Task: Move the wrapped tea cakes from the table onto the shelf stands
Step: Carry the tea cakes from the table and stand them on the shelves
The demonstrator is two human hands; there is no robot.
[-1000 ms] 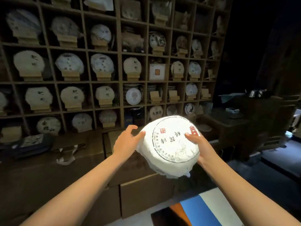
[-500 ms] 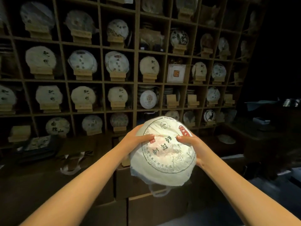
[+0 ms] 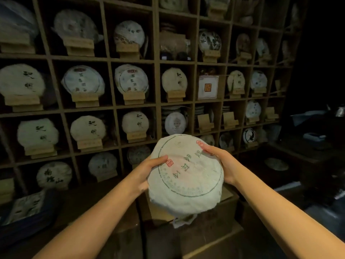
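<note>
Head view: the left hand [image 3: 147, 172] and right hand [image 3: 222, 161] grip opposite edges of the wrapped tea cake [image 3: 186, 176], thumbs on its printed face. The cake is held in the air before the shelf [image 3: 156, 101], below two empty stands [image 3: 204, 122].

A square white card with a red seal [image 3: 208, 87] stands in a right-centre shelf compartment; cardboard boxes [image 3: 205, 230] sit near, below; a kettle [image 3: 340, 111] stands far right.
</note>
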